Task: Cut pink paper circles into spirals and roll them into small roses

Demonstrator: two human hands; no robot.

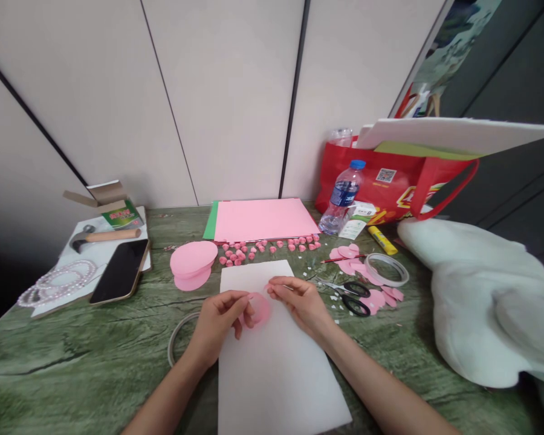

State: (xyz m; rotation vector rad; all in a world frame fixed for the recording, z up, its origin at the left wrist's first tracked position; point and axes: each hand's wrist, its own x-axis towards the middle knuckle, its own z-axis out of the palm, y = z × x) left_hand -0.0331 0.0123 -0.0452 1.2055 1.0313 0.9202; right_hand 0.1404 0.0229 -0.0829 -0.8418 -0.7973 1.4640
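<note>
My left hand (224, 320) pinches a round pink piece of paper (259, 310), blurred, above a white foam board (281, 374). Just to its right, the fingertips of my right hand (299, 299) are closed together at what looks like the paper's thin upper end, though the detail is unclear. Beyond the board lie several small rolled pink paper roses (238, 257). A stack of pink paper circles (193, 261) sits left of them. Black-handled scissors (356, 296) and pink paper scraps (344, 257) lie right of my right hand.
Pink and green sheets (265, 219) lie at the back. A tape roll (174, 341) is partly behind my left forearm; another tape roll (387, 269) is right. Left are a phone (121, 272), hammer (106, 235) and beads (58, 283). A bottle (342, 199) stands by a red bag (390, 181).
</note>
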